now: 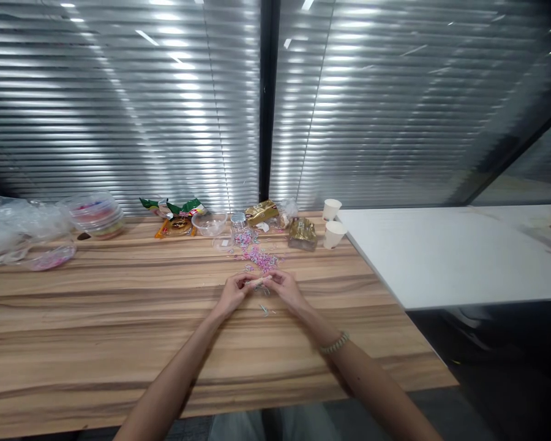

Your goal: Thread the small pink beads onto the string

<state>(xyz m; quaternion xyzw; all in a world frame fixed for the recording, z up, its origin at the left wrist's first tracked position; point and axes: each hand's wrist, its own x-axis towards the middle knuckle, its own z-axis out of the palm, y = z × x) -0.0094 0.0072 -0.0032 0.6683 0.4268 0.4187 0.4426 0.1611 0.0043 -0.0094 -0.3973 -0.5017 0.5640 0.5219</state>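
My left hand [237,290] and my right hand [286,288] meet over the middle of the table. Between their fingertips they pinch a small pale strip [259,281], too small to identify further. Just beyond my fingers lies a loose heap of tiny pink, white and bluish bits [262,258]. Thin greenish slivers [264,310] are scattered nearer to me. Behind the heap, a clear jar with a silvery top [239,222] stands by more of the same bits. A bracelet [335,344] circles my right wrist.
Along the back stand a clear bowl [210,224], green snack packets [179,208], gold packages [303,234] and two paper cups [334,234]. Stacked plastic tubs [96,214] and clear bags [25,223] occupy the left. A white table [417,257] adjoins on the right.
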